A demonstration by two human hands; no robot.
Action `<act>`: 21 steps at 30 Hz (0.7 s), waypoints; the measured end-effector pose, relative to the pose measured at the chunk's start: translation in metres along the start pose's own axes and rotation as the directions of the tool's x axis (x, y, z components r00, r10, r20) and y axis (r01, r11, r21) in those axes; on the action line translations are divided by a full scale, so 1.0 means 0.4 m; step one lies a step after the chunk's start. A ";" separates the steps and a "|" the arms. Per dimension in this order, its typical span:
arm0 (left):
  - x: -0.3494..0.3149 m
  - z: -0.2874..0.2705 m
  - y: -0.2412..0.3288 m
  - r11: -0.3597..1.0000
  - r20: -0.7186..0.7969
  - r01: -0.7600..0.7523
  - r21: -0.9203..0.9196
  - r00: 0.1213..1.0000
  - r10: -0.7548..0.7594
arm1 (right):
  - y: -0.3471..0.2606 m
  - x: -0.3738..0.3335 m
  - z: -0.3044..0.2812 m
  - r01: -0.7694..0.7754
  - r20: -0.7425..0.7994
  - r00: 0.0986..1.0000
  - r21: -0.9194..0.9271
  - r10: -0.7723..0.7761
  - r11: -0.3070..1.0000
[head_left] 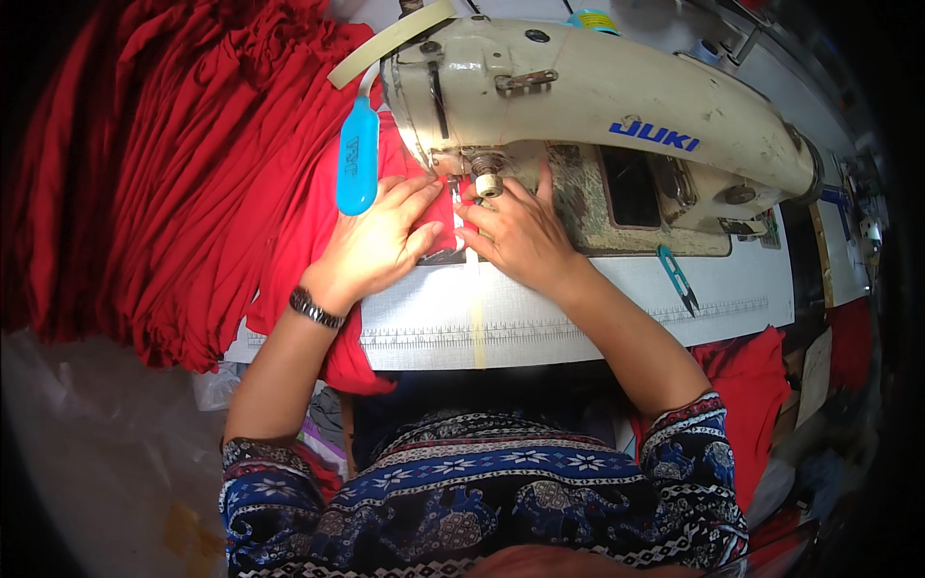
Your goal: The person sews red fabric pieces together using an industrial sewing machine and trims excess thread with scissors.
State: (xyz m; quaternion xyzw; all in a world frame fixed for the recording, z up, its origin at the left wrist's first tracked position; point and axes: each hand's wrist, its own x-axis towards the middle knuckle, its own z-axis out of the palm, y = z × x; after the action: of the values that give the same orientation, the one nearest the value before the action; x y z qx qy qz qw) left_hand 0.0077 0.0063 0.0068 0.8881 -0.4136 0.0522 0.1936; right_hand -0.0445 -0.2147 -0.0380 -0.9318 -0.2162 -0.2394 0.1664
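Observation:
Under the needle area of a cream sewing machine (578,87) lies a piece of red cloth (441,214), close to the metal presser foot (455,185). My left hand (385,236) rests flat on this cloth left of the foot, fingers stretched forward and thumb apart. On the other side, my right hand (520,231) has its fingertips down at the cloth's right edge, fingers spread and one pointing away under the machine arm. A small whitish strip shows between the hands; its kind is unclear. Part of the presser foot is hidden by the round knob (489,183).
A large heap of gathered red fabric (164,173) fills the left side. A blue lamp (357,159) hangs from the machine head. Teal thread snips (677,279) lie right of my right forearm, by a printed ruler strip (578,325) along the white table (424,299). More red cloth (747,385) hangs at right.

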 end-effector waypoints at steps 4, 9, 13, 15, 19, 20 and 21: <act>-0.043 -0.035 0.105 0.977 -0.101 -0.206 0.061 0.972 0.212 | 0.008 -0.003 -0.002 -0.004 0.032 0.999 0.039 0.002 0.999; -0.073 0.064 0.053 0.974 -0.136 -0.102 0.202 0.982 0.131 | 0.011 -0.001 -0.006 0.009 0.042 0.999 0.123 -0.014 0.992; -0.054 0.060 0.086 0.987 -0.143 -0.119 0.106 0.981 0.133 | 0.008 -0.005 -0.015 0.024 0.073 0.996 0.214 -0.040 0.977; -0.043 0.057 0.085 0.995 -0.155 0.016 -0.099 0.987 -0.032 | 0.005 -0.002 -0.013 0.021 0.082 0.996 0.207 -0.039 0.978; -0.005 0.069 0.043 0.912 -0.129 0.169 -0.373 0.964 -0.231 | 0.034 0.021 0.015 -0.106 0.107 0.991 0.280 0.079 0.954; 0.003 0.070 0.039 0.920 -0.135 0.173 -0.352 0.963 -0.233 | 0.043 0.025 0.025 -0.146 0.088 0.988 0.304 0.125 0.942; 0.013 0.072 0.035 0.927 -0.141 0.177 -0.331 0.962 -0.234 | 0.053 0.029 0.033 -0.185 0.070 0.983 0.328 0.171 0.927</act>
State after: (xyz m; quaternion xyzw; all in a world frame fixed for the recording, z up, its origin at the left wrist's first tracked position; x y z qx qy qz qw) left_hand -0.0013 -0.0168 -0.0141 0.8760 -0.3022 0.0439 0.3733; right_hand -0.0201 -0.2233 -0.0473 -0.9106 -0.1715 -0.1647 0.3380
